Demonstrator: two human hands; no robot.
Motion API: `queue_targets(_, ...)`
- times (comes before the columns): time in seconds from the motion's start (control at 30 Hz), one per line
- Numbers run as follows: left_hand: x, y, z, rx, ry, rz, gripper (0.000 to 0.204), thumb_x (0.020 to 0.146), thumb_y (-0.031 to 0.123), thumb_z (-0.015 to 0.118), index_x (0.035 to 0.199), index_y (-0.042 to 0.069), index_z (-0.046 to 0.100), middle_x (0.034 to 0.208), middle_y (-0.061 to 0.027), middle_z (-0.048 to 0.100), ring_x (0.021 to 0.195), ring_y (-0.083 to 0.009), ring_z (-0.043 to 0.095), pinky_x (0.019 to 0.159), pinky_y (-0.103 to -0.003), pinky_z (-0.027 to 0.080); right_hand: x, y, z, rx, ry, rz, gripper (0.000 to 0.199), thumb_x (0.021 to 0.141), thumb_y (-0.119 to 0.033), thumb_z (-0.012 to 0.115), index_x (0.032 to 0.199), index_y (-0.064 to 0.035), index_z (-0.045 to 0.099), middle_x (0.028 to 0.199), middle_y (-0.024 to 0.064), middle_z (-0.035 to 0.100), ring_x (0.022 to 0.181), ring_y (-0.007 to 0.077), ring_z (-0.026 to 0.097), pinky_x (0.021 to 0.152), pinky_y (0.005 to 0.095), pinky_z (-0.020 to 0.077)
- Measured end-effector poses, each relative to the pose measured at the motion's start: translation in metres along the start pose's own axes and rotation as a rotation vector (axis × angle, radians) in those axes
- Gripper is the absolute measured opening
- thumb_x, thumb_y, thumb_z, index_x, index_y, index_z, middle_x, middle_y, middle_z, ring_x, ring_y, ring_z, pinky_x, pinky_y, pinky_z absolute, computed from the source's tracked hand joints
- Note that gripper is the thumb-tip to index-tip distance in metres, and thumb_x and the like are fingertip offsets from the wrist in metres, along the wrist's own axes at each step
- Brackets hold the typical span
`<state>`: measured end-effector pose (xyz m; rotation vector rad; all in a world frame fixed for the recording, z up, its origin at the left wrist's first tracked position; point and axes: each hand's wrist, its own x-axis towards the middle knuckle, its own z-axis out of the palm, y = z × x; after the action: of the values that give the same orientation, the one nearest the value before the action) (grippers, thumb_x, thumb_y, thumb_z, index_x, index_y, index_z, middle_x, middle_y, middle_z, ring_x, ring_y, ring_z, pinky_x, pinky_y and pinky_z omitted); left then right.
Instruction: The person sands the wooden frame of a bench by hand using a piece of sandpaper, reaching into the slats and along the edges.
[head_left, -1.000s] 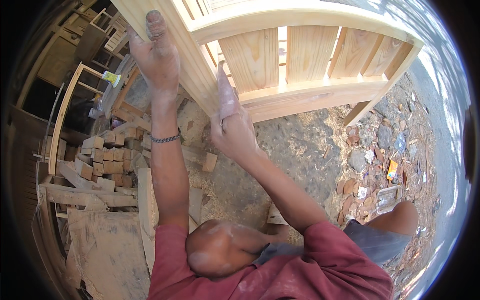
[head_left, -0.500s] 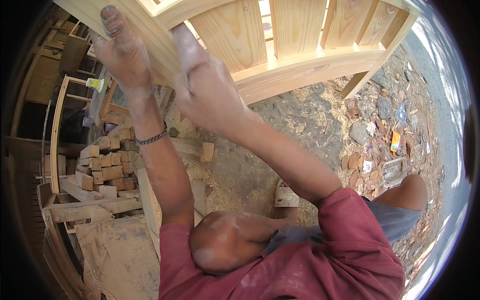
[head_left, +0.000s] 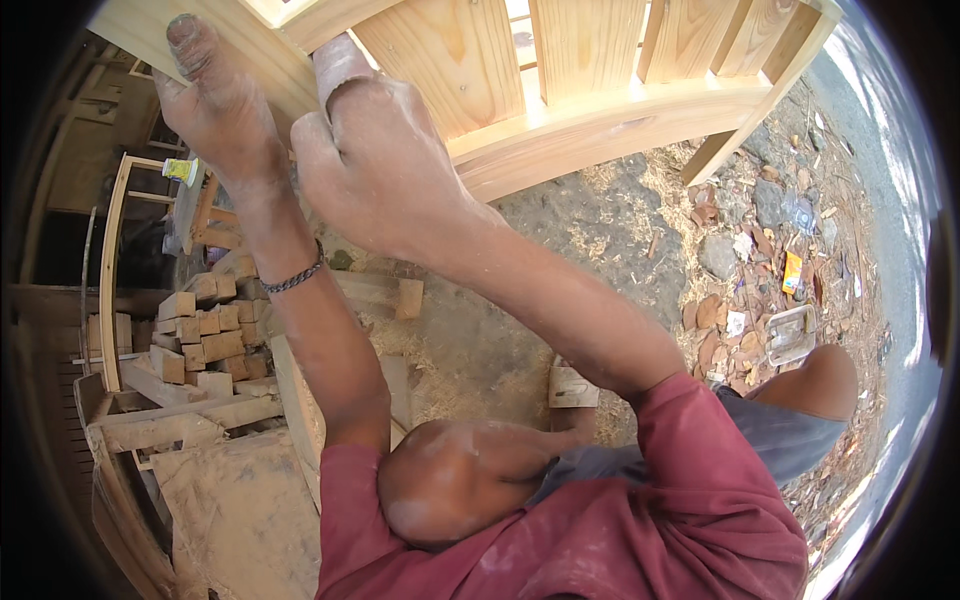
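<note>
A pale wooden slatted panel (head_left: 610,120), with a curved lower rail and an end post, spans the top of the view. My left hand (head_left: 225,125) grips the wide board at its left end, thumb along the front face and other fingers hidden behind. My right hand (head_left: 375,165) is closed, its fingers curled. Its dusty leading finger reaches into the inner corner between that board and the first slat. Whether a thin piece is pinched there I cannot make out. Both hands are coated in pale dust.
Stacked wood blocks (head_left: 205,330) and a dusty board (head_left: 235,510) lie to the left, near a slim upright wooden frame (head_left: 112,270). A yellow-and-white tub (head_left: 180,170) stands behind. Stones, leaves and a clear plastic tray (head_left: 790,335) litter the right, beside a paved road (head_left: 905,300).
Both hands have shifted a little left, and the panel's left end has moved left with them. My right finger remains in the inner corner.
</note>
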<state>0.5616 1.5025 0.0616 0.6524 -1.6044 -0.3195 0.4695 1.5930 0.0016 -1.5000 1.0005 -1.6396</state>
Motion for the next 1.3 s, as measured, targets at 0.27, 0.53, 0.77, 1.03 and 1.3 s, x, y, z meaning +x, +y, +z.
queue_targets(0.27,-0.004,0.002,0.003,-0.041,0.060,-0.028,0.073,0.101,0.058,0.049,0.129,-0.010,0.050,0.126,-0.0172,0.058,0.113,-0.0208,0.057,0.098,-0.035,0.046,-0.004,-0.001,0.005,-0.140,-0.049,0.066,0.065,0.091,-0.006,0.043,0.147,0.0196,0.020,0.145,0.0449,0.033,0.137,0.0542,0.037,0.117,0.0523,0.0307)
queue_targets(0.53,0.003,-0.011,-0.002,-0.042,0.039,0.048,0.079,0.099,0.061,0.051,0.129,-0.011,0.048,0.123,-0.0184,0.059,0.106,-0.0227,0.061,0.091,-0.035,0.052,-0.006,0.023,0.006,-0.144,0.075,-0.176,0.060,0.092,-0.002,0.040,0.142,0.0217,0.018,0.130,0.0489,0.043,0.114,0.0584,0.054,0.103,0.0568,0.0443)
queue_targets(0.77,0.003,-0.005,-0.003,0.030,0.045,0.064,0.078,0.099,0.062,0.050,0.125,-0.011,0.052,0.120,-0.0163,0.061,0.106,-0.0213,0.060,0.093,-0.034,0.049,-0.001,0.006,-0.005,-0.136,-0.048,-0.050,0.061,0.091,0.000,0.041,0.143,0.0216,0.019,0.130,0.0447,0.047,0.121,0.0570,0.050,0.104,0.0536,0.0435)
queue_targets(1.03,0.005,-0.009,0.000,0.046,0.056,0.170,0.070,0.102,0.059,0.048,0.117,-0.009,0.057,0.112,-0.0137,0.063,0.100,-0.0187,0.060,0.089,-0.034,0.050,-0.013,0.032,0.018,-0.127,0.192,-0.242,0.054,0.087,0.001,0.043,0.138,0.0167,0.030,0.118,0.0449,0.050,0.110,0.0562,0.054,0.094,0.0530,0.0461)
queue_targets(1.3,0.003,-0.011,0.001,-0.014,0.059,0.120,0.077,0.096,0.066,0.053,0.113,-0.009,0.058,0.110,-0.0139,0.063,0.098,-0.0193,0.060,0.086,-0.034,0.050,0.007,0.019,0.025,-0.028,0.279,-0.435,0.030,0.092,-0.006,0.046,0.109,0.0183,0.041,0.106,0.0426,0.053,0.095,0.0569,0.057,0.086,0.0566,0.0483)
